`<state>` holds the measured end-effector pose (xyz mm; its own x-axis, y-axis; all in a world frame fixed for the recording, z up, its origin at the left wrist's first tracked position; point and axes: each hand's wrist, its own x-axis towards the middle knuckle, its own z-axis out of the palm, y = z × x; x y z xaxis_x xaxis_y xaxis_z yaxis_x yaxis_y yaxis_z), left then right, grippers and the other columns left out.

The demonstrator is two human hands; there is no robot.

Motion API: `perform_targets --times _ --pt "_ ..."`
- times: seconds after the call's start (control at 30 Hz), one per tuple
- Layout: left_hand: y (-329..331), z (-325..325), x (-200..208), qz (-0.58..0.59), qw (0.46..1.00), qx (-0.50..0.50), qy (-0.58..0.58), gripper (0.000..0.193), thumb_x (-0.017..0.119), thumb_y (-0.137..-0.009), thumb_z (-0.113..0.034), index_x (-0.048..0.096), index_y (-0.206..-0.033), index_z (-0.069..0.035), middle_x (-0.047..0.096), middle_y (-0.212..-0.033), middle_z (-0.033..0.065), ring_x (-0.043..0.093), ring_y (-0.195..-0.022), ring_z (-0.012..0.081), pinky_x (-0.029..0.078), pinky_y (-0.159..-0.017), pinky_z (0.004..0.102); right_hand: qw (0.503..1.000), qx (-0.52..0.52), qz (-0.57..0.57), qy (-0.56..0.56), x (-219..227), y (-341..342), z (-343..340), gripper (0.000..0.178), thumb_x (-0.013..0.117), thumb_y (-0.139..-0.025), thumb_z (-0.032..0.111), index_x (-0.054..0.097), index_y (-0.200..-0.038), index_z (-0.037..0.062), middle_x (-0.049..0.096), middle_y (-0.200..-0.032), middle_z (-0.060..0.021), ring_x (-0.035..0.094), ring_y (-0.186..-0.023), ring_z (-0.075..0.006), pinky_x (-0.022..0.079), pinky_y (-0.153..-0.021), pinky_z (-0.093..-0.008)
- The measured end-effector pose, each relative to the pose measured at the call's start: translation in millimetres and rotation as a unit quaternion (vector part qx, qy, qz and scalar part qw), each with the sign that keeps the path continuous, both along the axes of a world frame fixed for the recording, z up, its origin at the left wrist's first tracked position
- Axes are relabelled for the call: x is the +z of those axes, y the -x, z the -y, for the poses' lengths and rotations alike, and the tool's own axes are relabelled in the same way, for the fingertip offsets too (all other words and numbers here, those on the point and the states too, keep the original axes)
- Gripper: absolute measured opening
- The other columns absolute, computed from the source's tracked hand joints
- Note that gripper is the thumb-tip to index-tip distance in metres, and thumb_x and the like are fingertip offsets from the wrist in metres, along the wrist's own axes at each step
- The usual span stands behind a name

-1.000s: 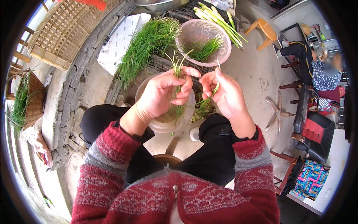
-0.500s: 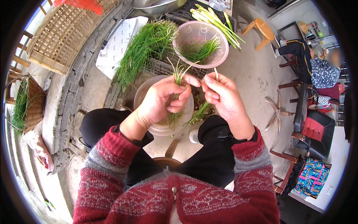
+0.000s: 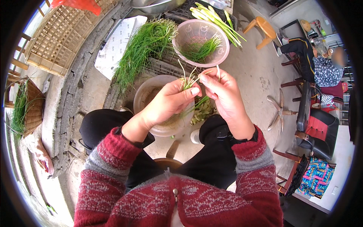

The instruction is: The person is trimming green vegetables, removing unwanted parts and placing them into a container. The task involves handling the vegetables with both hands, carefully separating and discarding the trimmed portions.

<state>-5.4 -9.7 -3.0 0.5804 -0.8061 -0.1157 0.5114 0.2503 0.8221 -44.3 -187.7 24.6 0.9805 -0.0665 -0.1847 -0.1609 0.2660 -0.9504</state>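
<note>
Over a pale round basin (image 3: 140,99), my left hand (image 3: 166,103) is closed round a small bunch of thin chives (image 3: 188,81), white ends upward. My right hand (image 3: 225,92) pinches a few chive stalks between thumb and forefinger, close beside the bunch; one white end stands up above its fingers. Green leaves trail below both hands. Beyond them, a pink plastic colander (image 3: 224,56) contains more chives (image 3: 202,52). A large heap of chives (image 3: 145,47) lies left of the colander.
Dark crates (image 3: 160,68) support the colander and heap. Thick pale-green stalks (image 3: 217,20) lie at the back, near a wooden stool (image 3: 264,30). Plant scraps (image 3: 204,111) sit by my right knee. A wicker basket (image 3: 34,109) stands left; a person (image 3: 329,70) sits far right.
My right hand has moved in against the bunch, and its fingertips now meet the white ends. My left hand has turned slightly, lowering its thumb and forefinger.
</note>
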Motion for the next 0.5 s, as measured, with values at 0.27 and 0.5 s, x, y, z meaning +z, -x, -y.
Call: perform_targets --times 0.27,0.5 --pt "-3.7 -0.8 3.8 -0.058 0.995 0.066 -0.039 0.029 0.042 -0.104 -0.031 0.056 -0.093 -0.008 0.032 -0.059 -0.0081 0.025 -0.049 0.0031 0.02 -0.043 0.0195 0.995 -0.063 0.07 0.039 4.5 2.7 0.0 0.007 0.06 -0.093 0.008 0.06 -0.097 0.0018 0.06 -0.082 -0.0014 0.041 -0.057 -0.0019 0.03 -0.05 -0.0179" --pt "-7.0 -4.5 -1.4 -0.021 0.993 0.05 -0.103 0.028 0.047 -0.102 -0.03 0.057 -0.088 -0.008 0.036 -0.059 -0.0089 0.027 -0.048 0.0023 0.021 -0.042 0.0192 0.964 -0.176 0.198 -0.037 17.1 -0.5 28.2 0.008 0.055 -0.096 0.01 0.058 -0.101 0.0036 0.06 -0.088 -0.0072 0.04 -0.056 -0.003 0.03 -0.048 -0.0181"
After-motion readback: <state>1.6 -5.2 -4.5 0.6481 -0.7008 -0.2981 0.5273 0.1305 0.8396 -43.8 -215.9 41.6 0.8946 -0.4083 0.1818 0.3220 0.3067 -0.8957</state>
